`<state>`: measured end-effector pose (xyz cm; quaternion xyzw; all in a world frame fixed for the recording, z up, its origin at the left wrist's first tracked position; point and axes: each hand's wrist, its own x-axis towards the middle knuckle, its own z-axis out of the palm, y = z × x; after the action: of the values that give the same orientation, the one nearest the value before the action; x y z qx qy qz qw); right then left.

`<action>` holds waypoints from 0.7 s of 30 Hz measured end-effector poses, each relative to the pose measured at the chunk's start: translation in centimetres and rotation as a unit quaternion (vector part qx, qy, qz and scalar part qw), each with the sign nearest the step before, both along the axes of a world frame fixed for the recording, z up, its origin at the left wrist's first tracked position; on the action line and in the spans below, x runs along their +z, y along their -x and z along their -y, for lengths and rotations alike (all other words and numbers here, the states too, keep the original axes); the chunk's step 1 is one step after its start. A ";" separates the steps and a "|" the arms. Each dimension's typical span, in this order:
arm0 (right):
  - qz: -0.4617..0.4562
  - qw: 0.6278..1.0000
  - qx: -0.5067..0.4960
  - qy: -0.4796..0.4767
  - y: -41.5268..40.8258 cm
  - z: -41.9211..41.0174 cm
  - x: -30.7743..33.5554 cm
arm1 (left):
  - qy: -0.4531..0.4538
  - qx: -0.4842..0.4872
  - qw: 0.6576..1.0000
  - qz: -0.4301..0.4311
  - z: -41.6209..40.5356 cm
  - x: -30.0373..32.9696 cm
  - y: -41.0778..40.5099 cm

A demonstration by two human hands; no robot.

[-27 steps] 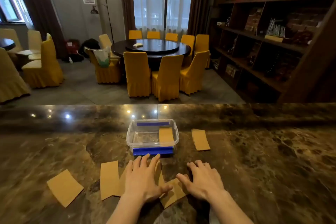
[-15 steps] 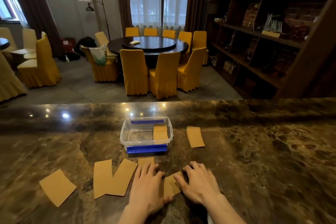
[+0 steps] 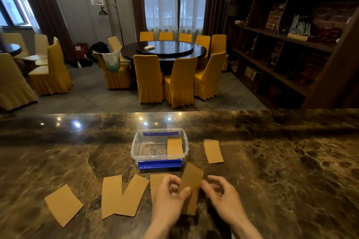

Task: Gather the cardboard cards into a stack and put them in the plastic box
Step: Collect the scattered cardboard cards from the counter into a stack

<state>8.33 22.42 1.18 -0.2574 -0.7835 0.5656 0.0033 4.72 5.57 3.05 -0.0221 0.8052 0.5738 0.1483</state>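
A clear plastic box [image 3: 136,148] with blue clips sits on the marble counter, one cardboard card [image 3: 174,145] leaning inside it at the right. My left hand [image 3: 169,198] pinches a raised, tilted card [image 3: 191,182] just in front of the box. My right hand [image 3: 221,198] curls at that card's right edge, fingertips touching it. Another card [image 3: 156,182] lies partly under my left hand. Two overlapping cards [image 3: 124,196] lie to the left, one more [image 3: 63,203] at far left. A single card [image 3: 213,151] rests right of the box.
The dark marble counter [image 3: 281,170] stretches wide to both sides, with a raised ledge behind the box. Beyond it is a dining room with yellow chairs [image 3: 149,77], a round table and wooden shelves at the right.
Both hands lay flat on the cards near the counter's front. Now they have lifted one card off the surface and hold it tilted between them.
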 end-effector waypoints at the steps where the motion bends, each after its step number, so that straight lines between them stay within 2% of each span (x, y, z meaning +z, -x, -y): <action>1: 0.010 0.999 0.025 0.048 0.2 0.2 0.0 | -0.039 0.008 0.999 0.024 -0.1 0.3 0.1; 3: 0.009 0.994 0.050 0.094 0.5 0.8 0.2 | -0.057 0.002 0.998 0.038 -0.1 0.5 0.2; 5: 0.009 0.994 0.038 0.102 0.6 1.3 0.2 | -0.012 -0.004 1.000 0.022 0.0 0.2 0.2; 7: 0.018 0.993 0.016 0.117 0.9 1.6 0.2 | 0.070 0.034 0.997 -0.023 0.7 -0.5 0.7; 9: 0.029 0.991 0.001 0.134 1.1 1.7 0.2 | 0.175 0.065 0.980 -0.073 1.9 -0.8 1.4; 12: 0.033 0.989 -0.021 0.144 1.4 1.7 0.1 | 0.351 0.024 0.931 -0.100 2.9 -1.9 2.4; 14: 0.031 0.988 -0.029 0.150 1.6 1.7 -0.1 | 0.415 -0.011 0.906 -0.085 2.4 -2.4 2.6; 17: 0.034 0.987 -0.027 0.155 1.9 1.7 -0.3 | 0.427 -0.021 0.901 -0.070 1.4 -2.9 2.6; 21: 0.032 0.983 -0.036 0.177 2.3 1.3 -0.5 | 0.317 0.005 0.948 -0.028 1.2 -2.7 3.2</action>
<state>6.05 21.07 0.68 -0.2998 -0.6607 0.6866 -0.0472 1.52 4.37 0.34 -0.0562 0.9493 0.2897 0.1081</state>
